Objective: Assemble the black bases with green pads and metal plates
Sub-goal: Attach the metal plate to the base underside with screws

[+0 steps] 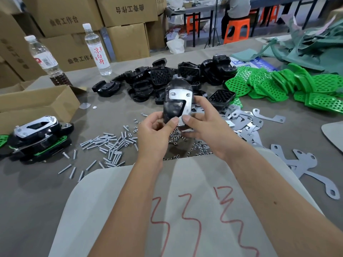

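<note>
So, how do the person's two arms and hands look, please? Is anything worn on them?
Both forearms are bare, with no sleeves in view. The left hand and the right hand wear no gloves, and no rings, watch or bracelet are visible. The fingernails are short and unpainted. The right forearm has a small dark mark.

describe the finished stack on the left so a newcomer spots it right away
Start at the open cardboard box on the table's left edge. Just in front of it lies the finished stack: black bases with green pads sandwiched in and a shiny metal plate bolted on top, unlike the loose piles.
</note>
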The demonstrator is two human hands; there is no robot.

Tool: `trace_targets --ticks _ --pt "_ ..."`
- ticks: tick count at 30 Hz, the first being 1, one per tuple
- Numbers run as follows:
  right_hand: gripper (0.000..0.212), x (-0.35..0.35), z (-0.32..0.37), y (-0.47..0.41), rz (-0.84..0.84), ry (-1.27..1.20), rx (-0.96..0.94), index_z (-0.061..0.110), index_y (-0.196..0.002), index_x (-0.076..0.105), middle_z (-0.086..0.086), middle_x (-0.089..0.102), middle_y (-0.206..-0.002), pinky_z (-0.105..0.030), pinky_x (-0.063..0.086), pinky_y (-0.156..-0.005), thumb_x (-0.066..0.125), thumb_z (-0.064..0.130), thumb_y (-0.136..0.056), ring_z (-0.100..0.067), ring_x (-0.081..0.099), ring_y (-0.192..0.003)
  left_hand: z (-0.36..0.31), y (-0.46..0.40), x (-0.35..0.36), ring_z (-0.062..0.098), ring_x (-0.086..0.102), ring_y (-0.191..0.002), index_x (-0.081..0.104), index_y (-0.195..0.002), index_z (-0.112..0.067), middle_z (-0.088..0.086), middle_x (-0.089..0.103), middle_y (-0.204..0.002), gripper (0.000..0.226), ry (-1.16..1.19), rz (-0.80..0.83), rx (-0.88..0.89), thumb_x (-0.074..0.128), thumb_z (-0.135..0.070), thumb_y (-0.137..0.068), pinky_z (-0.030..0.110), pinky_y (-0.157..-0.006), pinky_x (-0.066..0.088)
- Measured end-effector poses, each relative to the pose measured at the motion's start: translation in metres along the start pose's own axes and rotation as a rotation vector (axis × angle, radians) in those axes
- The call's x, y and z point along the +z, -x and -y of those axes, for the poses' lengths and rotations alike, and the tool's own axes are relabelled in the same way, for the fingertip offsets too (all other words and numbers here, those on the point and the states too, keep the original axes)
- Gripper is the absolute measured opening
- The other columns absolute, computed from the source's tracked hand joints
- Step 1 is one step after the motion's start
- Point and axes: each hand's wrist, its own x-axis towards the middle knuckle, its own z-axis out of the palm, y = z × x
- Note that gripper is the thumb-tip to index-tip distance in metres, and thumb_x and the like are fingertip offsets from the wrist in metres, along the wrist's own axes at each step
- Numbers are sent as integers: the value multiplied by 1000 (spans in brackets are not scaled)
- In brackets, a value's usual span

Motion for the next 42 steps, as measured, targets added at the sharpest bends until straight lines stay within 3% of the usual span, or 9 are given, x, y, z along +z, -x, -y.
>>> trace_targets --ticks 4,9,12,16,24,30,33,36,42 --pt "34 -4 -1 0 -26 -57 -5 21 -136 48 -16 76 -110 -42 60 -82 55 5 -107 -28 71 -93 2 0 6 17 74 -87 74 -94 -34 -4 79 -90 20 -168 -47 114 80 -16 -88 41 -87 60" --pt "14 -10 -1 -7 -266 -112 4 16 -116 51 -10 74 -95 -26 48 -53 58 12 -105 -18 65 -66 3 -1 7 10 68 -88 69 -102 -34 -13 70 -94 11 -453 -138 133 74 -36 -92 40 -85 56" --pt "8 -22 0 -13 -448 -234 46 11 -109 49 -9 64 -89 -23 43 -49 56 14 -106 -12 55 -57 8 -1 7 15 62 -100 71 -104 -29 -9 65 -105 18 -779 -71 191 79 -33 -88 36 -88 49" --pt "8 -25 0 -15 -491 -324 76 10 -104 45 -12 62 -89 -22 43 -48 51 12 -108 -14 54 -58 9 -6 18 23 49 -123 65 -133 -30 0 57 -123 50 -1021 80 190 78 -48 -88 37 -101 43" --pt "6 -15 0 -12 -442 -274 71 10 -109 44 -29 69 -114 -25 46 -46 50 10 -108 -19 66 -60 9 -14 36 23 61 -103 58 -94 -27 -3 63 -106 35 -848 -93 -26 87 -37 -78 42 -88 52" --pt "7 -28 7 -12 -655 -278 29 8 -91 51 -13 62 -77 -21 32 -37 50 2 -94 -14 48 -46 8 -19 32 28 52 -109 52 -108 -19 6 56 -115 37 -858 -376 68 79 -17 -83 31 -81 34" --pt "7 -30 6 -12 -707 -276 92 4 -98 52 -19 61 -82 -17 31 -38 50 4 -91 -11 45 -41 8 -20 44 20 43 -111 59 -111 -26 -2 51 -113 35 -1016 -121 287 81 -38 -86 26 -86 27" --pt "19 -30 3 -15 -726 -199 107 -6 -107 53 -22 59 -89 -17 33 -39 52 7 -93 -10 46 -42 13 -20 56 19 42 -113 70 -117 -26 -4 50 -111 37 -1065 133 323 78 -47 -88 27 -87 35" --pt "11 -27 4 -13 -700 -196 35 8 -99 48 -21 61 -88 -19 31 -39 55 8 -91 -13 43 -45 16 -25 55 19 55 -96 76 -109 -16 -3 54 -102 17 -936 -31 391 61 -20 -104 32 -75 42"
